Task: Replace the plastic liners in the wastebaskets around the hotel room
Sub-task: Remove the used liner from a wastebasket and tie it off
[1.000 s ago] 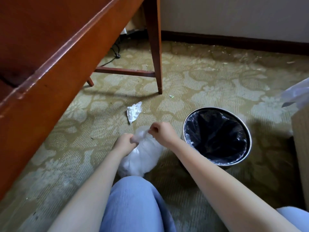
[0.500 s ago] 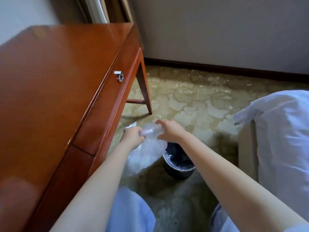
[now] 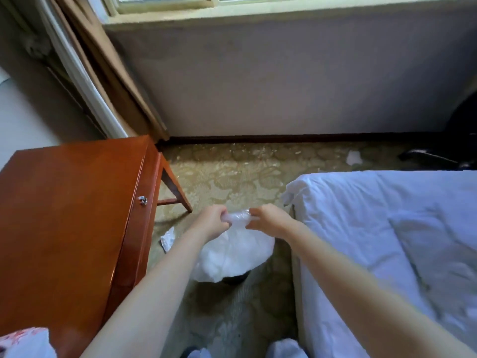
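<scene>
At centre frame, between tabletop and bed: pinches twisted neck of filled liner with left hand and right hand, over mostly hidden wastebasket. Tying-off step, probably; next, knot neck tight.

Translucent white liner bag hangs, neck bunched, over the mostly hidden wastebasket.
</scene>
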Action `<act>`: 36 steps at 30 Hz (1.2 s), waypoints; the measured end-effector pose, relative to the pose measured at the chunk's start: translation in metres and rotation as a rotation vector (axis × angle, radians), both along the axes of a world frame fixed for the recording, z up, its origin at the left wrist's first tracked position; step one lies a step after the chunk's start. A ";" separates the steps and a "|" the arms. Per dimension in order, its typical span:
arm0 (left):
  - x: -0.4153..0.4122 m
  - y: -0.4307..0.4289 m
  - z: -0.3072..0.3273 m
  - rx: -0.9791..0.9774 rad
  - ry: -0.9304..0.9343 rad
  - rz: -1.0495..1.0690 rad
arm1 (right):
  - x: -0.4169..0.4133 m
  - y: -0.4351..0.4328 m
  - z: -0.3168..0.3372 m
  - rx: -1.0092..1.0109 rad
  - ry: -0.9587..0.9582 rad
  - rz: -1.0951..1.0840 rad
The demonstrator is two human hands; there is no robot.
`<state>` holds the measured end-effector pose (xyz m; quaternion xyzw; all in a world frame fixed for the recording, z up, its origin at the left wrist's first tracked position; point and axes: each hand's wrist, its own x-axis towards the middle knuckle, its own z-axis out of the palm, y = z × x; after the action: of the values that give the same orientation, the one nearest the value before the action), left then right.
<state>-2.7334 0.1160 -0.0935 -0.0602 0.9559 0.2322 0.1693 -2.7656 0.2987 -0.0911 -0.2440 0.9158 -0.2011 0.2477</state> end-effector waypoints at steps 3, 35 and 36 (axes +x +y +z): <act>-0.013 0.049 0.027 0.003 0.019 -0.126 | 0.011 0.064 0.032 -0.005 0.009 -0.130; 0.444 0.425 0.111 0.306 0.102 -2.023 | 0.691 0.168 0.104 -0.121 0.216 -2.139; 0.482 0.425 0.109 0.318 0.082 -2.074 | 0.724 0.155 0.103 -0.120 0.233 -2.174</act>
<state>-2.2515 0.5408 0.0157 0.8192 0.5023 0.0982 0.2589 -2.0416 0.4537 0.0114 0.6653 0.6486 -0.3322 -0.1623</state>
